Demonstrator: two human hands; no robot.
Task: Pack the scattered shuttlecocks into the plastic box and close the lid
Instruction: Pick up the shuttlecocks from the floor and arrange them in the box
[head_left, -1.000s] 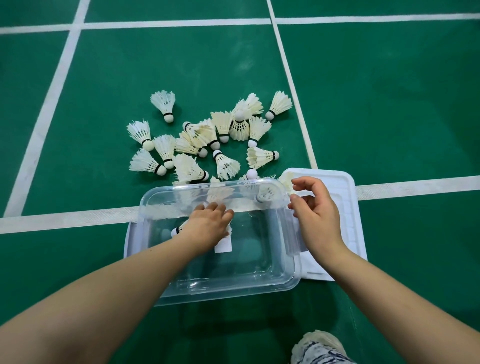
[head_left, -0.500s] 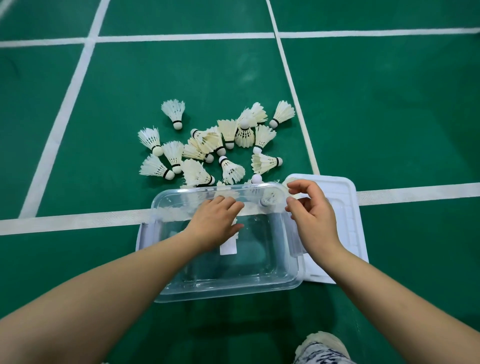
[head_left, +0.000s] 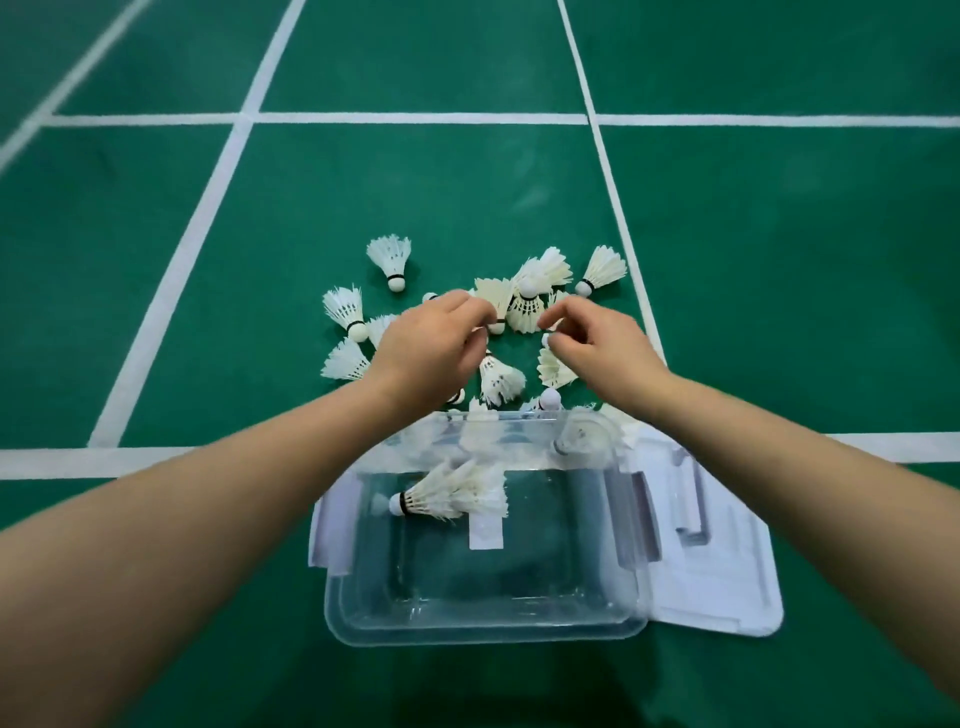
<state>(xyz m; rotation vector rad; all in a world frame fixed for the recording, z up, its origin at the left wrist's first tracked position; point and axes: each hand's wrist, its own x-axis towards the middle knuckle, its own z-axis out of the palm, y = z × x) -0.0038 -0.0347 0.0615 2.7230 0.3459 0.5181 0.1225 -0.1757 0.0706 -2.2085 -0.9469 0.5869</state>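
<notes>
The left hand (head_left: 431, 348) pinches a shuttlecock (head_left: 496, 304) while the right hand (head_left: 597, 348), just beside it, curls thumb and forefinger at a cork (head_left: 546, 340), grip unclear, so with a lone shuttlecock (head_left: 447, 499) in the box (head_left: 483, 631) behind both wrists, the pile (head_left: 345, 312) around them and the lid (head_left: 727, 582) off, packing seems barely begun.

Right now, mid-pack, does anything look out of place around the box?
Nothing looks spilled or damaged. One oddity: the lid seems to lie partly under the plastic box, its white edge showing on both sides, so it likely needs freeing before closing. Only one shuttlecock lies inside.
</notes>
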